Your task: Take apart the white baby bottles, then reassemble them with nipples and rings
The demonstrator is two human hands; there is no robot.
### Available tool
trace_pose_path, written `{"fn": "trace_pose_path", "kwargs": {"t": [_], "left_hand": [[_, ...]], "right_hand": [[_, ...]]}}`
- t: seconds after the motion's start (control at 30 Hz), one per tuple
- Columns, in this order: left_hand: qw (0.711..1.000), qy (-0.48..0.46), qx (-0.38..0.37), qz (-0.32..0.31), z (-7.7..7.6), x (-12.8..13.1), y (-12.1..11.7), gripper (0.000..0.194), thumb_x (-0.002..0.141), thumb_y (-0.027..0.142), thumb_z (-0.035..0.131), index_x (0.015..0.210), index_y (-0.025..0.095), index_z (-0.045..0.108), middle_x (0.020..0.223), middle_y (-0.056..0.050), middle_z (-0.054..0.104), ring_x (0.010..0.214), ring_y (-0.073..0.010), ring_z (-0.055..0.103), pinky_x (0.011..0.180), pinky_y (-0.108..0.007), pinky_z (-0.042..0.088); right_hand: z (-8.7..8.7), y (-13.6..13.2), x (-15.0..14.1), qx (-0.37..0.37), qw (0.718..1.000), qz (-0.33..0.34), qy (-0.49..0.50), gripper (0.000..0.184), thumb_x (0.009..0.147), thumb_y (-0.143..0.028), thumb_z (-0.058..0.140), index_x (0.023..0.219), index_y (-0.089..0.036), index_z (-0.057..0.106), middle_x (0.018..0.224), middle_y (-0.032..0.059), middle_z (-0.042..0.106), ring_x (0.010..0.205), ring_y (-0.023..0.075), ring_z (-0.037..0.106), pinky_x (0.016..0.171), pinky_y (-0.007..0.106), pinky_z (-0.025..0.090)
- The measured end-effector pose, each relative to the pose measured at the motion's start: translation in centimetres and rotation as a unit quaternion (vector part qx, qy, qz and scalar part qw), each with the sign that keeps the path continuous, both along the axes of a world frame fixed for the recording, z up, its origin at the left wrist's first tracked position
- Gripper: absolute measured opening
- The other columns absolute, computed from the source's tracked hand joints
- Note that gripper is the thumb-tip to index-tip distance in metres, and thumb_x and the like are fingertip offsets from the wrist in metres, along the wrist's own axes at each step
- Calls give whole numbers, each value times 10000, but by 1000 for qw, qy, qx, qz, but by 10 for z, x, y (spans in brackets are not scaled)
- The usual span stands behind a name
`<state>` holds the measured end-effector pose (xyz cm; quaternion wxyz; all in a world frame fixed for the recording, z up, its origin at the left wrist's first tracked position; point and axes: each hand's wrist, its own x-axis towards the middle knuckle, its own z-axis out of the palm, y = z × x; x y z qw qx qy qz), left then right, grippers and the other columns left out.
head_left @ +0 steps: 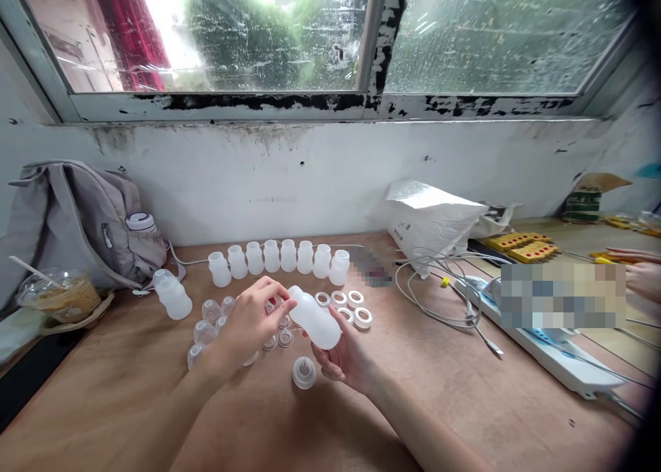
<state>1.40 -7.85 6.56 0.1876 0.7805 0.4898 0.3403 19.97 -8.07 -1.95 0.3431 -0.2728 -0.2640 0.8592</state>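
Holding a white plastic bottle (315,317) tilted over the wooden table (444,389), the right hand (343,355) has its fingers curled around the lower body from underneath, so it's closed on it pretty firmly. Left hand (253,320) is up at the bottle's neck end, fingertips pinched in at the opening; can't really tell if there's anything small between them.

Right below the bottle sits a nipple cap (303,372) on the table, just beside the right hand. Behind it are a few white rings (347,305), and clear domed covers (206,324) scattered near the left wrist. Further back there's a row of bottles (281,259) standing upright along the wall, plus one more bottle (173,296) off to the left. Grey backpack (77,217) and a drink cup (62,294) far left, cables (438,293) and a white bag (431,221) to the right. Another person's hand (637,269) shows at the far right edge.
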Motion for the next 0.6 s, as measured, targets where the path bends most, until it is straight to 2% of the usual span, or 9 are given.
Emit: {"fn": "trace_pose_path", "kwargs": {"t": [0.07, 0.13, 0.23, 0.33, 0.43, 0.6], "left_hand": [[999, 39, 16, -22, 9, -14, 6, 221, 837, 376, 471, 747, 206, 579, 826, -7, 568, 630, -119, 529, 575, -240, 415], [993, 97, 59, -31, 19, -33, 14, 218, 832, 379, 474, 763, 206, 587, 840, -16, 565, 651, -128, 519, 597, -250, 413], [965, 211, 156, 13, 33, -67, 30, 187, 813, 349, 504, 748, 208, 608, 895, -35, 573, 820, -189, 513, 739, -312, 395], [927, 315, 186, 83, 40, -99, 44, 184, 801, 346, 517, 742, 207, 622, 906, -49, 583, 879, -229, 495, 787, -367, 355], [899, 370, 191, 134, 36, -121, 56, 196, 810, 339, 492, 748, 211, 627, 905, -61, 582, 900, -241, 487, 829, -406, 315], [869, 430, 174, 172, 16, -139, 74, 217, 812, 315, 475, 711, 203, 631, 933, -87, 580, 938, -256, 462, 876, -444, 266]], "right_hand": [[-1, 1, 0, 34, 998, -45, 7, 507, 802, -609, 381, 941, -157, 564, 677, 36, 620, 389, 94, 512, 273, 155, 255], [-3, 4, 1, 55, 994, -93, 3, 427, 802, -558, 442, 961, -180, 563, 759, 36, 611, 473, 108, 554, 296, 157, 297], [-7, 10, 5, 65, 988, -141, -13, 366, 799, -506, 488, 910, -171, 589, 716, 18, 575, 468, 98, 531, 320, 168, 331], [-12, 12, 7, 71, 985, -154, -29, 348, 794, -493, 500, 863, -168, 600, 701, 10, 557, 461, 95, 518, 339, 183, 359], [-15, 10, 5, 85, 984, -148, -51, 346, 791, -499, 504, 845, -172, 602, 682, 4, 545, 454, 93, 502, 347, 188, 364], [-13, 3, -1, 118, 980, -131, -95, 361, 796, -512, 498, 821, -167, 603, 632, -13, 518, 419, 68, 428, 325, 163, 306]]}}
